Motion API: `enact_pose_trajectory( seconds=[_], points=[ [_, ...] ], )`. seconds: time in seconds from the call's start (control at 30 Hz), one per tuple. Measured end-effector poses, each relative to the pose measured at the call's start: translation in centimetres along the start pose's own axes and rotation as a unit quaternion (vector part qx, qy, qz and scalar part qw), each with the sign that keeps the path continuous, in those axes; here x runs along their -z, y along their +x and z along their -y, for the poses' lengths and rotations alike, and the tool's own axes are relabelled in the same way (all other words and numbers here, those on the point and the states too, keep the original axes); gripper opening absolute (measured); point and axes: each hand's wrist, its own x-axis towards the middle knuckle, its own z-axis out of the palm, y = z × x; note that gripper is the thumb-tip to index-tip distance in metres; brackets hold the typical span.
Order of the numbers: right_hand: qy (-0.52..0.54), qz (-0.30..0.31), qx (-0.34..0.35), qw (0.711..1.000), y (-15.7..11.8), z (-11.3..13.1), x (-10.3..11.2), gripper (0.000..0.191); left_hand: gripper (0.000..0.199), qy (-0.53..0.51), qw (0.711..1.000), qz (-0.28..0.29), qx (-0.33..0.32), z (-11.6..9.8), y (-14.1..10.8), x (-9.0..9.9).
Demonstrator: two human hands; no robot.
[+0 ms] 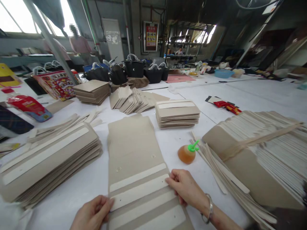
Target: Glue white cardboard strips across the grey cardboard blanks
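Note:
A long beige board (131, 137) lies in front of me, with further boards overlapping it towards me. Several white strips run crosswise over them. My left hand (93, 210) pinches the left end of one white strip (141, 191) with two small holes, and my right hand (185, 188) has thumb and finger on its right end. The strip lies flat against the board. On the bare part of the board two small wet-looking spots show. Just beyond my right hand stands a round squeeze bottle (186, 154) of amber liquid with a green nozzle.
Stacks of boards stand at the left (55, 159) and behind the long board (177, 111). A tied bundle of boards (263, 153) and loose strips (216, 169) lie at the right. Black handbags (134, 67) line the back; a person (80, 44) stands beyond.

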Motion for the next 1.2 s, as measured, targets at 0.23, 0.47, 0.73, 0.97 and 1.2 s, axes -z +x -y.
enact_pose_trajectory(
  seconds=[0.23, 0.47, 0.73, 0.97, 1.2],
  points=[
    [-0.047, 0.012, 0.027, 0.998, 0.6, -1.4, -0.5, 0.029, 0.035, -0.010, 0.998, -0.054, -0.010, -1.5, -0.9, -0.2],
    [-0.066, 0.016, 0.034, 0.997, 0.8, -1.5, -0.6, 0.034, 0.030, -0.017, 0.998, -0.067, -0.009, -1.6, -1.0, -0.3],
    [-0.067, 0.013, 0.024, 0.997, 0.6, -1.1, -0.7, 0.034, 0.031, -0.021, 0.998, -0.060, -0.005, -2.0, -1.1, 0.0],
    [-0.060, 0.019, 0.024, 0.998, 0.9, -1.3, -0.7, 0.035, 0.031, -0.025, 0.998, -0.051, -0.020, -1.6, -1.1, 0.0],
    [-0.064, 0.022, 0.021, 0.998, 0.9, -1.5, -0.6, 0.034, 0.031, -0.027, 0.998, -0.043, -0.028, -1.3, -1.2, -0.1]
  ],
)
